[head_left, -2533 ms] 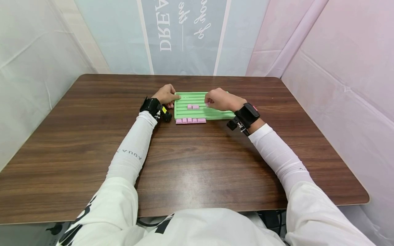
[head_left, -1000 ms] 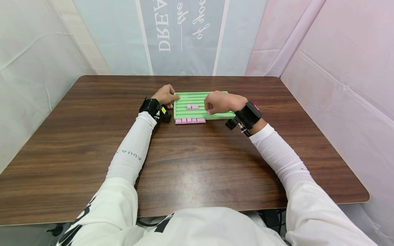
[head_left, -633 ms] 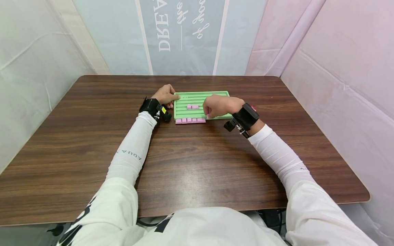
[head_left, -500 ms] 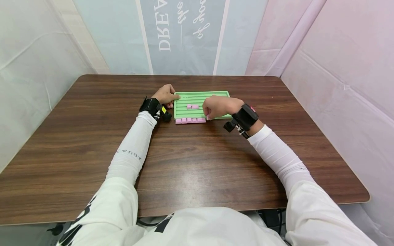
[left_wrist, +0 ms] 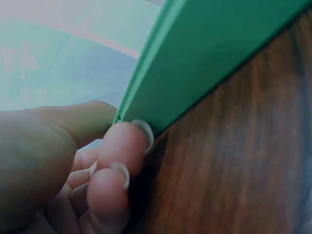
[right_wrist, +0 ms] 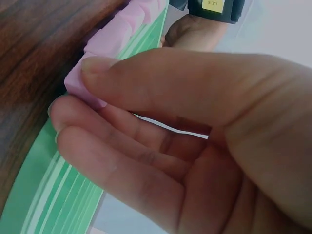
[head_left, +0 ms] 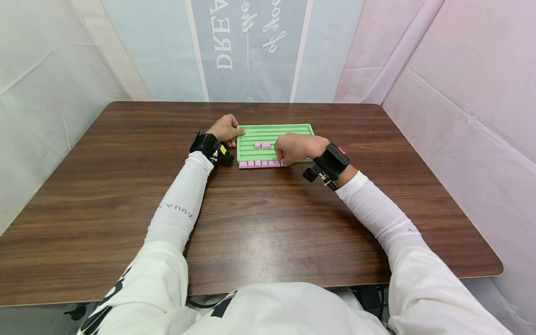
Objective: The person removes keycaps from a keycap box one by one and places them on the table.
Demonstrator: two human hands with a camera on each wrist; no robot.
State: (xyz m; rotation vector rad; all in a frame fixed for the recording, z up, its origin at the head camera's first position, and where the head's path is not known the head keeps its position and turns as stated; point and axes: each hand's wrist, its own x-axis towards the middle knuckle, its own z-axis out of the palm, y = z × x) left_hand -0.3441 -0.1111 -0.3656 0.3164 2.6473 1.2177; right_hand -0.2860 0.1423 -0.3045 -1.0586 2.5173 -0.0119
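Note:
A green ridged tray (head_left: 293,128) lies near the middle of the table. My left hand (head_left: 224,129) holds its left edge; in the left wrist view the thumb (left_wrist: 95,117) lies along the top corner and curled fingertips touch the side wall. My right hand (head_left: 298,146) pinches a pink keycap (right_wrist: 74,84) between thumb and fingers at the tray's near edge. That keycap sits against the right end of a row of pink keycaps (head_left: 258,164) along this edge. Two other pink keycaps (head_left: 263,145) sit together on the ridges farther in. My right hand covers part of the tray.
The brown wooden table (head_left: 251,223) extends around the tray on all sides. A printed curtain (head_left: 251,79) hangs behind its far edge, and pale sheets (head_left: 469,121) hang at both sides. Each wrist wears a black camera mount (head_left: 331,162).
My right hand has come from over the tray's ridges toward me, bringing the pinched keycap down to the end of the near row. My left hand keeps its place on the tray.

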